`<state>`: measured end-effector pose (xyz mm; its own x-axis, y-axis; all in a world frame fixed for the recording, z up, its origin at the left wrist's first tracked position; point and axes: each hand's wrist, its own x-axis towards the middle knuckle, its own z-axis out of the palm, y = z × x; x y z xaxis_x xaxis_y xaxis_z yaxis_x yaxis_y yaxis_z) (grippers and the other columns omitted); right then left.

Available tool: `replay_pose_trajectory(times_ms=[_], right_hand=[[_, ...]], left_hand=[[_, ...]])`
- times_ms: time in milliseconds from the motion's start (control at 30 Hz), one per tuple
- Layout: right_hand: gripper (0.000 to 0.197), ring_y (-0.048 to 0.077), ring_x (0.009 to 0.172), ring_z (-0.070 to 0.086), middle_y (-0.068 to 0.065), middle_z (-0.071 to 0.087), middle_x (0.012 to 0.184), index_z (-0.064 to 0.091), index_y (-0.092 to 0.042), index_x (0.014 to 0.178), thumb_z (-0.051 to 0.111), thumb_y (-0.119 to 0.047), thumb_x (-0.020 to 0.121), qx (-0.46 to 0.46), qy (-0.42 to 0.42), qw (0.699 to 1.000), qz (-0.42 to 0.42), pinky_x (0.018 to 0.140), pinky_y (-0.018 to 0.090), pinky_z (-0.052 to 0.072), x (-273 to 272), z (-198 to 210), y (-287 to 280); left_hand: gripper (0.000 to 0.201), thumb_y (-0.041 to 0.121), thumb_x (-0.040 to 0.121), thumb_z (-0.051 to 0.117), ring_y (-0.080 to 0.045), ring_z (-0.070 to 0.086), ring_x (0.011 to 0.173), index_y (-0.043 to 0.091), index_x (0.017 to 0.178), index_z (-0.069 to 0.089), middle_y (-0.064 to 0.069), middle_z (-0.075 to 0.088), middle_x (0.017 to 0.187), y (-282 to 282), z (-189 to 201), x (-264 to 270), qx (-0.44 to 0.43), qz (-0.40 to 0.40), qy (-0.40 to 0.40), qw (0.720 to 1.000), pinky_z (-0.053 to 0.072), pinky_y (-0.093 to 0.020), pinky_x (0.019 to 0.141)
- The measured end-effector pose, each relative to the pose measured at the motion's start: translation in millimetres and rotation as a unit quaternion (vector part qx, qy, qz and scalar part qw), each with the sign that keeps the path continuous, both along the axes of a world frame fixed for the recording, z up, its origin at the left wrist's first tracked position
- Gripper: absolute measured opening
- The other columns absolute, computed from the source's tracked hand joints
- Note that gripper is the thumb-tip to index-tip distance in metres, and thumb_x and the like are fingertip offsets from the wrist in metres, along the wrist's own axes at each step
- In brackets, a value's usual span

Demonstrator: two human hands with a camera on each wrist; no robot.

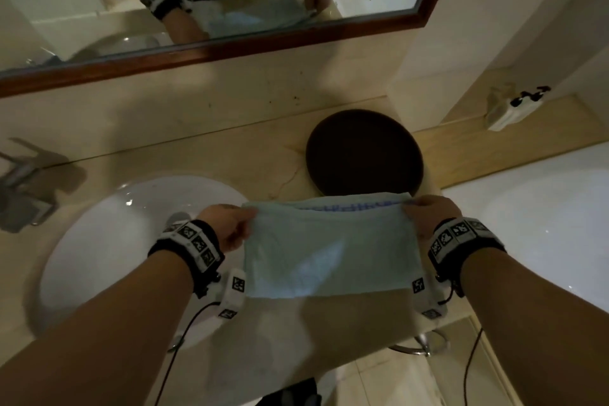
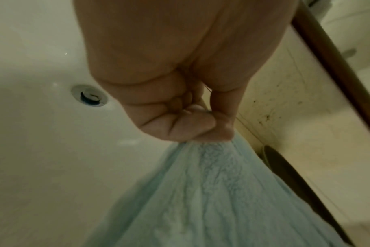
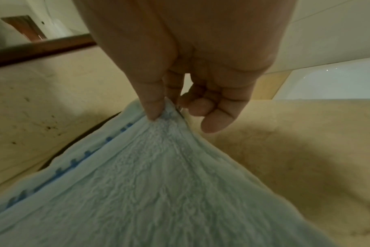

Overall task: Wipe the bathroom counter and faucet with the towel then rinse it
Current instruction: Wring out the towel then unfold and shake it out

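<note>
A pale blue towel (image 1: 329,250) with a darker blue stitched band hangs stretched between my two hands above the beige counter (image 1: 250,148). My left hand (image 1: 230,224) pinches its left top corner, fingers curled tight on the towel (image 2: 211,192) in the left wrist view. My right hand (image 1: 428,212) pinches the right top corner between thumb and forefinger, the other fingers loosely curled over the towel (image 3: 158,183). The chrome faucet (image 1: 23,181) stands at the far left, beside the white sink (image 1: 108,241).
A dark round tray (image 1: 362,152) lies on the counter behind the towel. A wood-framed mirror (image 1: 230,46) runs along the back wall. A white bathtub (image 1: 543,217) lies to the right, with a small white object (image 1: 507,109) on its ledge. The sink drain (image 2: 89,95) is below my left hand.
</note>
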<state>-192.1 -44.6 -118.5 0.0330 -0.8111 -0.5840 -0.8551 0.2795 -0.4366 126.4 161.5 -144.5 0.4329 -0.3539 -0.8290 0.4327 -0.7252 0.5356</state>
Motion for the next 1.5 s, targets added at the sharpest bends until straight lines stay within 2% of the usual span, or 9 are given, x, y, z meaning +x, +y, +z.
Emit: replay_pose_trajectory(times_ms=[133, 233, 433, 633, 833, 967, 1167, 1267, 1500], right_hand=[[0.026, 0.027, 0.089, 0.056, 0.004, 0.060, 0.098, 0.057, -0.025, 0.103, 0.065, -0.044, 0.086, 0.003, 0.035, 0.999, 0.017, 0.086, 0.037, 0.047, 5, -5, 3], [0.045, 0.030, 0.095, 0.062, 0.009, 0.066, 0.108, 0.063, -0.016, 0.113, 0.075, -0.042, 0.078, 0.030, 0.028, 0.999, 0.015, 0.087, 0.041, 0.051, 4, -12, 2], [0.071, 0.035, 0.106, 0.062, 0.013, 0.066, 0.119, 0.062, -0.013, 0.124, 0.080, -0.048, 0.065, 0.076, 0.004, 0.997, 0.022, 0.098, 0.051, 0.049, 0, -22, 4], [0.052, 0.033, 0.106, 0.060, 0.011, 0.061, 0.121, 0.052, -0.018, 0.129, 0.064, -0.044, 0.085, 0.033, 0.018, 0.995, 0.096, 0.094, 0.051, 0.052, 12, 13, 16], [0.035, 0.029, 0.089, 0.066, 0.010, 0.064, 0.101, 0.057, -0.011, 0.114, 0.057, -0.036, 0.090, 0.032, -0.003, 0.981, 0.193, 0.079, 0.049, 0.060, 74, 68, 42], [0.026, 0.018, 0.075, 0.061, 0.006, 0.062, 0.094, 0.056, -0.011, 0.102, 0.064, -0.031, 0.088, 0.041, -0.021, 0.967, 0.250, 0.054, 0.030, 0.050, 132, 79, 78], [0.032, 0.035, 0.084, 0.071, 0.017, 0.064, 0.106, 0.055, -0.014, 0.114, 0.068, -0.019, 0.085, 0.187, -0.133, 0.957, 0.178, 0.065, 0.046, 0.062, 190, 42, 127], [0.027, 0.030, 0.087, 0.071, 0.010, 0.066, 0.106, 0.058, -0.025, 0.112, 0.063, -0.026, 0.086, 0.167, -0.083, 0.955, 0.229, 0.074, 0.044, 0.062, 188, 23, 123], [0.052, 0.031, 0.105, 0.061, 0.012, 0.057, 0.124, 0.045, -0.010, 0.134, 0.058, -0.033, 0.090, 0.081, 0.104, 0.972, 0.196, 0.089, 0.044, 0.056, 131, 10, 74]], left_hand=[[0.042, 0.043, 0.088, 0.074, -0.021, 0.045, 0.051, 0.003, 0.092, 0.062, -0.009, 0.051, 0.061, -2, -16, 4, 0.064, -0.045, -0.073, 0.994, 0.039, -0.030, 0.052], [0.054, 0.056, 0.083, 0.073, -0.026, 0.061, 0.078, 0.008, 0.105, 0.060, -0.010, 0.063, 0.090, 5, -22, 1, 0.084, -0.050, -0.049, 0.994, 0.051, -0.037, 0.067], [0.036, 0.025, 0.080, 0.083, -0.031, 0.071, 0.090, 0.006, 0.107, 0.069, -0.013, 0.075, 0.101, 23, -25, -15, 0.030, -0.030, 0.053, 0.998, 0.055, -0.037, 0.072], [0.029, 0.012, 0.089, 0.074, -0.035, 0.067, 0.104, 0.010, 0.117, 0.064, -0.012, 0.071, 0.114, 30, -12, -23, -0.055, 0.013, 0.054, 0.997, 0.055, -0.051, 0.092], [0.019, 0.010, 0.096, 0.064, -0.034, 0.069, 0.100, 0.011, 0.114, 0.064, -0.014, 0.070, 0.114, 36, 0, -29, -0.068, 0.018, 0.031, 0.997, 0.057, -0.049, 0.086], [0.022, 0.028, 0.100, 0.059, -0.032, 0.070, 0.098, 0.014, 0.116, 0.067, -0.010, 0.072, 0.113, 39, 8, -28, -0.066, 0.038, 0.061, 0.995, 0.057, -0.044, 0.076], [0.055, 0.060, 0.095, 0.054, -0.036, 0.071, 0.101, 0.011, 0.112, 0.072, -0.013, 0.075, 0.108, 38, 6, -19, -0.082, 0.048, 0.121, 0.988, 0.059, -0.045, 0.078], [0.054, 0.059, 0.089, 0.064, -0.036, 0.071, 0.100, 0.011, 0.112, 0.072, -0.013, 0.076, 0.107, 39, 0, -18, -0.071, 0.041, 0.125, 0.989, 0.059, -0.047, 0.083], [0.064, 0.049, 0.066, 0.090, -0.030, 0.068, 0.106, 0.018, 0.116, 0.066, -0.005, 0.072, 0.115, 32, -17, -20, -0.014, -0.093, 0.110, 0.990, 0.057, -0.046, 0.091]])
